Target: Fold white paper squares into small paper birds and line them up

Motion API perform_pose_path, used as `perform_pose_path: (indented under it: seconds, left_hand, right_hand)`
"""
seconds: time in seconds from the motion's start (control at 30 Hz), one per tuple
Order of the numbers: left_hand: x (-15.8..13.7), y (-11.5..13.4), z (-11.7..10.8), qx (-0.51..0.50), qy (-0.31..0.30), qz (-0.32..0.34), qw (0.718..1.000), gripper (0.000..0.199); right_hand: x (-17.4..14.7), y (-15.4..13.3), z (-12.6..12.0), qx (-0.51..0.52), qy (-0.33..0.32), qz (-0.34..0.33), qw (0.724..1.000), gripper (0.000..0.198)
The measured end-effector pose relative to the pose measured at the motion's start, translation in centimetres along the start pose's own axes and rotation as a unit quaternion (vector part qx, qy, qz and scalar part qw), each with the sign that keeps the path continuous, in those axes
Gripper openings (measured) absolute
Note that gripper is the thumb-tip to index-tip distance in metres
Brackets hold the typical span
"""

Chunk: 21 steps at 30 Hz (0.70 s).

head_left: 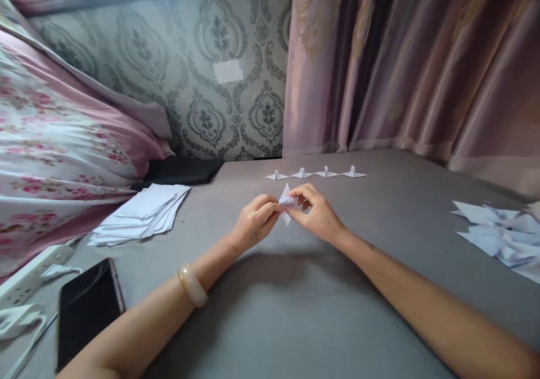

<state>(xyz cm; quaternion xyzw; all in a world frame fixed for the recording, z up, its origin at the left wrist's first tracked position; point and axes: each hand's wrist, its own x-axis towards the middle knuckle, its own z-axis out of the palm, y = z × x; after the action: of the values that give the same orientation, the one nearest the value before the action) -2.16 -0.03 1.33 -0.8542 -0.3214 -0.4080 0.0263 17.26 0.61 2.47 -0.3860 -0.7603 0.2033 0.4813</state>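
A small folded white paper crane (287, 201) is held up above the grey surface, pinched between both hands. My left hand (258, 219) grips its left side with thumb and fingertips, and a pale bangle circles that forearm. On the right side, my right hand (316, 210) pinches the paper between thumb and index finger. One point of the paper sticks upward and another downward between the fingers; the fingers cover part of the folds. Behind the hands stands a row of several finished-looking paper cranes (301, 173).
At left lies a stack of white paper sheets (143, 213) beside a black flat case (179, 172). Nearer are a phone (88, 308) and a white power strip (31, 272) with cables. Several folded paper pieces (502, 233) are heaped far right. Curtains and a patterned wall stand behind.
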Motion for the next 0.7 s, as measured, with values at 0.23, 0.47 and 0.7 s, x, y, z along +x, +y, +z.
perform_pose_path:
  seconds: [0.23, 0.47, 0.7]
  left_hand:
    - [-0.7, 0.5, 1.4, -0.062, -0.118, -0.112, 0.985, 0.027]
    - [-1.1, 0.3, 0.9, -0.147, -0.142, -0.220, 0.954, 0.017]
    - [-1.6, -0.9, 1.4, -0.118, -0.216, -0.232, 0.941, 0.009]
  right_hand:
    - [-1.8, 2.8, 0.6, -0.045, -0.108, 0.105, 0.988, 0.011]
    - [-2.2, 2.2, 1.8, -0.068, -0.148, 0.128, 0.978, 0.009]
    - [-2.8, 2.1, 1.5, -0.121, -0.170, 0.152, 0.966, 0.009]
